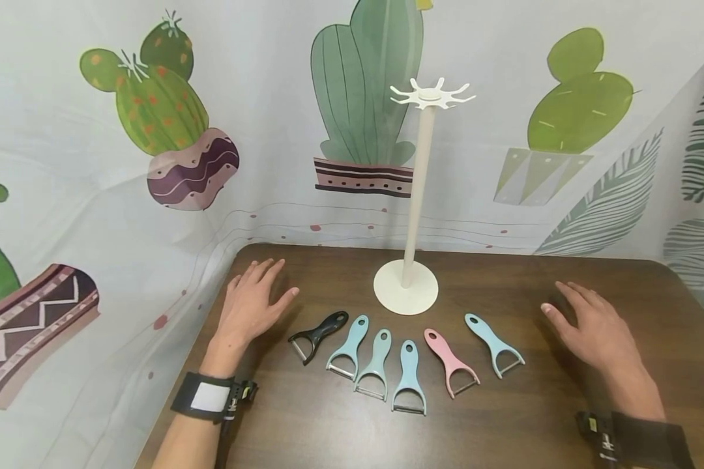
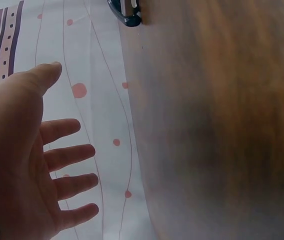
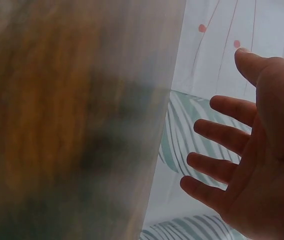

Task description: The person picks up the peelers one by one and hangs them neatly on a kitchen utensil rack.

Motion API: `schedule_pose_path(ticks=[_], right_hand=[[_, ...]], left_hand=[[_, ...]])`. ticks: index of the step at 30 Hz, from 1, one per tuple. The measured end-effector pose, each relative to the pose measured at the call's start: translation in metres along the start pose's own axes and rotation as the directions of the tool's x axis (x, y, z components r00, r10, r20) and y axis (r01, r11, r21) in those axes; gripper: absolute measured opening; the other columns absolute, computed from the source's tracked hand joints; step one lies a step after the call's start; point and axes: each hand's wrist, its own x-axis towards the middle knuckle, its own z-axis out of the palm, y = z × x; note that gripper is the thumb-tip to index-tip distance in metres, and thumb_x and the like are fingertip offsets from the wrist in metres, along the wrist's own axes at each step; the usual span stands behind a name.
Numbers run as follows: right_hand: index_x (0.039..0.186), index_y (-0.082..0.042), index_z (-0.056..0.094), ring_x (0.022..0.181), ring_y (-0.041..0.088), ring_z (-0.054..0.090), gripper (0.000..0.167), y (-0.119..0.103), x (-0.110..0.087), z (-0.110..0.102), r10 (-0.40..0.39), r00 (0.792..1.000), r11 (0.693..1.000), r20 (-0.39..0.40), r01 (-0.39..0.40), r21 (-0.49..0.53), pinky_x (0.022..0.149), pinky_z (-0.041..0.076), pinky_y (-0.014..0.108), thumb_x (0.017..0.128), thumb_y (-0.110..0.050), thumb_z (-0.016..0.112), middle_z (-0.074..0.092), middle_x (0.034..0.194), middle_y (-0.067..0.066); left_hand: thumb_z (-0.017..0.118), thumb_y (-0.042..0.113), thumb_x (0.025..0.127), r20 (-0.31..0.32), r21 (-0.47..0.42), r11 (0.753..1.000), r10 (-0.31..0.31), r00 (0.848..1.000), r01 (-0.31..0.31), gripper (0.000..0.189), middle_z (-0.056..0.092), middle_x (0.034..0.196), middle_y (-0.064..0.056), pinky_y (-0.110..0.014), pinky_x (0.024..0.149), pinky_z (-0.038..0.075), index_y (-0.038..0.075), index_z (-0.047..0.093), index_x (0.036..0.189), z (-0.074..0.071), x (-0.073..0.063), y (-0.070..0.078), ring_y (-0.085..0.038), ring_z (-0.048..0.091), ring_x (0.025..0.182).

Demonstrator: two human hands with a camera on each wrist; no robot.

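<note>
My left hand (image 1: 249, 305) hovers over the table's left side with fingers spread, holding nothing; the black peeler (image 1: 319, 335) lies nearest to it. On the right, my right hand (image 1: 592, 329) is also empty, its fingers extended beside a blue peeler (image 1: 493, 342). Between the hands several Y-shaped peelers lie in an arc, handles pointing away from me: another blue peeler (image 1: 352, 344), a pale green-blue peeler (image 1: 379, 358), a third blue peeler (image 1: 409, 372) and a pink peeler (image 1: 448, 355). The left wrist view catches part of the black peeler (image 2: 128, 19) at its top edge.
Behind the peelers stands a tall white rack (image 1: 419, 195) on a round base (image 1: 407, 296), with prongs (image 1: 431, 96) spreading from its top. A cactus-print cloth (image 1: 270, 130) hangs behind the brown wooden table (image 1: 328, 436).
</note>
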Motion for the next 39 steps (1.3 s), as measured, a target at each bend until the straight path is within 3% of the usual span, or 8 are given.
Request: schedule_pose_path(ticks=[7,25,39], right_hand=[[0.148,-0.007,0.034,0.126,0.054,0.036,0.066,0.0,0.001,0.001,-0.005,1.0,1.0,0.002,0.005,0.018,0.097,0.028,0.068,0.098,-0.048,0.047,0.039,0.144,0.03],[0.146,-0.004,0.038,0.126,0.052,0.039,0.064,-0.01,0.002,0.002,-0.048,0.999,0.999,-0.011,0.048,0.015,0.098,0.029,0.066,0.098,-0.046,0.048,0.043,0.14,0.03],[0.146,-0.006,0.037,0.127,0.052,0.037,0.063,-0.021,0.002,0.003,-0.069,0.998,0.997,-0.002,0.069,0.021,0.099,0.028,0.065,0.098,-0.046,0.048,0.043,0.141,0.03]], left_hand=[[0.048,0.07,0.087,-0.003,0.015,1.0,0.023,1.0,-0.023,0.075,0.048,0.145,-0.011,-0.062,0.107,0.027,0.021,0.044,0.144,-0.001,0.001,0.007,-0.039,0.038,0.137],[0.047,0.078,0.082,0.093,0.034,0.991,0.125,0.988,-0.128,0.079,0.055,0.138,-0.002,-0.058,0.111,0.026,0.021,0.052,0.138,0.0,-0.008,0.033,-0.025,0.048,0.13],[0.054,0.074,0.081,0.168,0.031,0.986,0.156,0.973,-0.163,0.071,0.059,0.132,-0.001,-0.055,0.11,0.03,0.024,0.056,0.132,0.001,-0.014,0.046,-0.026,0.054,0.123]])
